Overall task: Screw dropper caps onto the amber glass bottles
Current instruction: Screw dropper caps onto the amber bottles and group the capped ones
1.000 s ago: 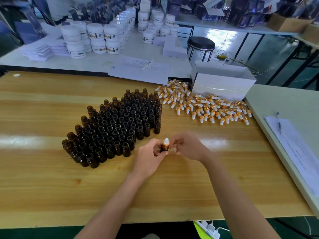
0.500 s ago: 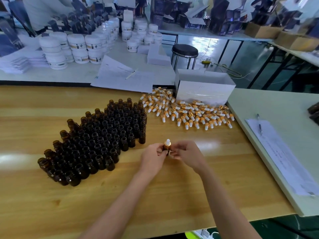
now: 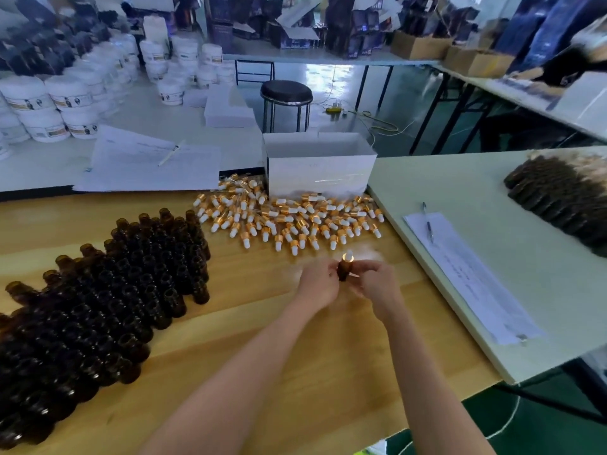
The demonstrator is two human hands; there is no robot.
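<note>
A: You're working over the bare wooden table (image 3: 262,339), open bottles (image 3: 131,290) crowding your left, the pale table (image 3: 476,192) edging in near your right, loose caps (image 3: 289,221) lying just beyond.

B: Your left hand (image 3: 317,284) and right hand (image 3: 377,287) are both gripping one amber bottle (image 3: 344,271), roughly upright, dropper cap (image 3: 348,256) pointing up.

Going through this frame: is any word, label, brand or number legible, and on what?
Nothing can be read.
White jars: labels too blurred.
Sheets of paper: print too small.
Dark boxes at the back: printing blurred.
</note>
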